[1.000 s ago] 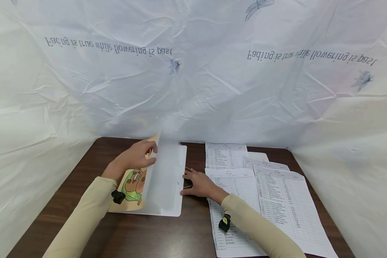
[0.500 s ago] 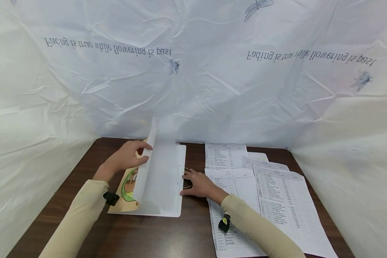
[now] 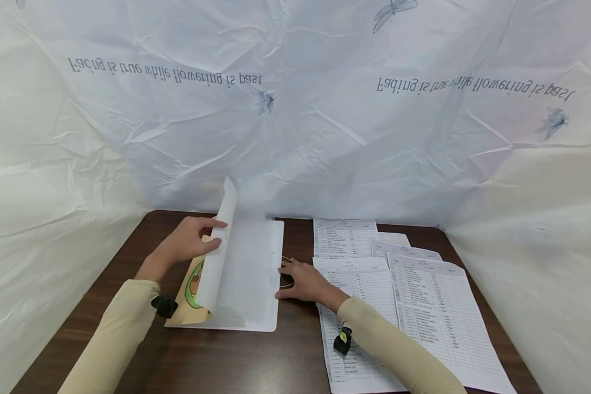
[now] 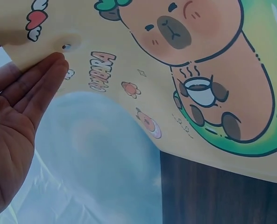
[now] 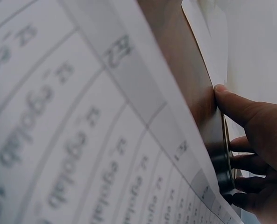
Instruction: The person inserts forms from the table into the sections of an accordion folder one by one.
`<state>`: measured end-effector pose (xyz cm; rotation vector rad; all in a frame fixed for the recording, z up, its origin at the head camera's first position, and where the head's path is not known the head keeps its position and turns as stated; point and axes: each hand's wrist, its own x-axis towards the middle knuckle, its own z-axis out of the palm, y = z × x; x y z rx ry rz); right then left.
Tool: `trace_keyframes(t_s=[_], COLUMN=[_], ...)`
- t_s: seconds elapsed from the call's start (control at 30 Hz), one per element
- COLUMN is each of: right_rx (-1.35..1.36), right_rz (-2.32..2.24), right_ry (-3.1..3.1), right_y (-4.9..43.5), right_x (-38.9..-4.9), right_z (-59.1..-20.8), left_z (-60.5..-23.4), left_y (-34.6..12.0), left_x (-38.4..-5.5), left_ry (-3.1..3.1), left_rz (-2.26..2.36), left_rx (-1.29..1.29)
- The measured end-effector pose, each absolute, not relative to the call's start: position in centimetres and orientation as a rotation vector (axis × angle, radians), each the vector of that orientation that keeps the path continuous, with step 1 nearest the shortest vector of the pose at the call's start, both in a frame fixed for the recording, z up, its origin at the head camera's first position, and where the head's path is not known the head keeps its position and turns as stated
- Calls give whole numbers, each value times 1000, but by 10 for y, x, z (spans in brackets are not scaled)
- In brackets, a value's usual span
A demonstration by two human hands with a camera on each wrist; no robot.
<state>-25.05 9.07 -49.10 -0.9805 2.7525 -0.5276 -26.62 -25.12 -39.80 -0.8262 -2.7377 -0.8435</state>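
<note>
A folder (image 3: 248,284) lies open at the centre left, white inside, with a cartoon animal holding a cup on its cream cover (image 4: 213,93). My left hand (image 3: 187,238) holds the cover's free edge. The lifted cover bends upright, its white inner side facing right. In the left wrist view several fingers (image 4: 45,77) lie against the cover's outer face beside a small hole. My right hand (image 3: 302,280) rests at the folder's right edge, thumb and fingers spread. Partly hidden under it is a dark thing with a thin gold rim (image 3: 287,280).
Several printed list sheets (image 3: 359,279) overlap on the right, with the right forearm lying over them. The brown table (image 3: 236,361) backs onto a pale plastic curtain (image 3: 295,137) with printed lettering. Each wrist carries a small black camera.
My left hand has moved left and drawn the folder's cover with it, so more white inner side shows and less of the cartoon. My right hand has stayed in place.
</note>
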Motion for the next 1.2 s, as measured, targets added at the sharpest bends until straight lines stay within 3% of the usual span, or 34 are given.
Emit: trace_keyframes(t_s=[0.43, 1.2], right_rx=[-1020, -1008], right_rz=[-512, -631], right_ry=[2763, 2824], right_y=[91, 105], right_x=[-251, -243], right_z=[-490, -479], left_z=[-411, -423], left_y=[-259, -259], left_x=[-261, -264], left_ry=[-2614, -2484], left_rz=[-1281, -1337], left_rx=[-736, -753])
